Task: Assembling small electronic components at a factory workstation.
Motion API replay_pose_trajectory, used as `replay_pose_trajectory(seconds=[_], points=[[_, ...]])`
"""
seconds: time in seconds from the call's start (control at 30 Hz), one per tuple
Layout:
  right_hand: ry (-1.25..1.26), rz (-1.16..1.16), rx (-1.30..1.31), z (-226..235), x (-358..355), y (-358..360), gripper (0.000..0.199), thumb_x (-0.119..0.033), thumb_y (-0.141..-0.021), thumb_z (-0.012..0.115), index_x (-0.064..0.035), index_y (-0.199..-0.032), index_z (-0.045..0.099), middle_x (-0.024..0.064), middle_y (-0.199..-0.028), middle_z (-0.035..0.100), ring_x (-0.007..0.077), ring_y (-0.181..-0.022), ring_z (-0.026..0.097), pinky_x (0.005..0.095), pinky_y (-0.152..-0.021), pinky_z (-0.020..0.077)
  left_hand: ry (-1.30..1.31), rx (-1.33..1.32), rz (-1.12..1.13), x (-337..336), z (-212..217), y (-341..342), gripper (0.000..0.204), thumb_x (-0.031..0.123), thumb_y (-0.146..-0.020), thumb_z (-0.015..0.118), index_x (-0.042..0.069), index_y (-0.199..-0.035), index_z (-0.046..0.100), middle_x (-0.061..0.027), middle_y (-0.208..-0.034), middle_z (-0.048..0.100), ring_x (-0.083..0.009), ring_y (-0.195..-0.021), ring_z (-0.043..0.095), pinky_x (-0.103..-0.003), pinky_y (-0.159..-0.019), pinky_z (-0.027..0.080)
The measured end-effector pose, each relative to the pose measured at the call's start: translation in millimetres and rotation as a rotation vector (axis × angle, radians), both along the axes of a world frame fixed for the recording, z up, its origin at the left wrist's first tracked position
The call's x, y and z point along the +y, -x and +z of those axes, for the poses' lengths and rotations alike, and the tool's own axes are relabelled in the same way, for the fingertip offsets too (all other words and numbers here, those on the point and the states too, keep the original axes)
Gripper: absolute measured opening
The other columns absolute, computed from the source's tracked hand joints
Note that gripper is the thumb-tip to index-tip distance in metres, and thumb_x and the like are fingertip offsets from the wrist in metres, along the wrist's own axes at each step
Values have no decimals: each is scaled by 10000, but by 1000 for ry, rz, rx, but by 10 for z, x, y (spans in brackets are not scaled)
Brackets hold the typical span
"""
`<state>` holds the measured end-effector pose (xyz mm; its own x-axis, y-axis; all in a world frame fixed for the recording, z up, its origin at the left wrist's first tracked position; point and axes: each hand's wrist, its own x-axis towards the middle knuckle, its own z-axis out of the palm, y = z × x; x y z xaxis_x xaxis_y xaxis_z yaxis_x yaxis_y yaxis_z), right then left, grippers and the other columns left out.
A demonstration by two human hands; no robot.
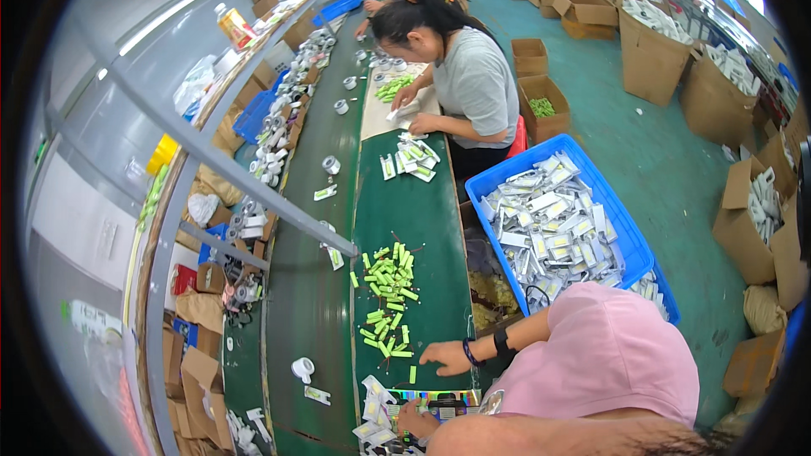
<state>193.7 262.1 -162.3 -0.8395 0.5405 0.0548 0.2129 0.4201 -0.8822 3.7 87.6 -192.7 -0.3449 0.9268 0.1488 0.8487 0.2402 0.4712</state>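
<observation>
My right hand (445, 357), with a dark bracelet and a watch band on its wrist, reaches over the green work surface (414, 211). Its fingers are stretched out and hold nothing. Just off its fingertips lies one green battery-like block (413, 374). Beyond it spreads a heap of bright green blocks (390, 283) with thin dark and red wires. Lower down, my left hand (414, 420) is curled beside a pile of white plastic housings (372, 412); what it grips is hidden. A shiny, colourful printed box (448, 404) sits between my hands.
A conveyor belt (308, 321) runs along the left, carrying scattered white parts. A slanted metal post (253, 177) crosses over it. At right stands a blue crate (625, 228) full of white housings. A co-worker (473, 84) works farther up. Cardboard boxes (545, 101) stand on the floor.
</observation>
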Motion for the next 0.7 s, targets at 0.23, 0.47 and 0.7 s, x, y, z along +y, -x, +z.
replay_pose_trajectory(seconds=[0.23,0.47,0.7], points=[[32,239,-176,-73,-506,63,467,-105,-755,612,-39,-1200,487,182,-1154,516,347,-1071,523,414,-889,449,47,-133,230,-444,202,-29,218,34,-737,589,47,-950,638,-140,-1005,575,-324,-976,510,-437,-901,380],[-66,339,-187,-389,-650,136,294,-107,-690,619,-38,-976,624,167,-998,602,344,-974,575,422,-828,474,-43,-304,416,-699,-73,364,251,-4,-748,534,8,-980,629,-154,-1047,579,-316,-1000,535,-377,-902,430],[-63,473,-207,-532,-569,128,238,-124,-754,632,-28,-970,608,151,-990,609,311,-953,578,398,-827,474,-142,-252,364,-409,250,997,269,-13,-744,523,2,-991,627,-158,-1055,584,-306,-1009,545,-376,-912,429]])
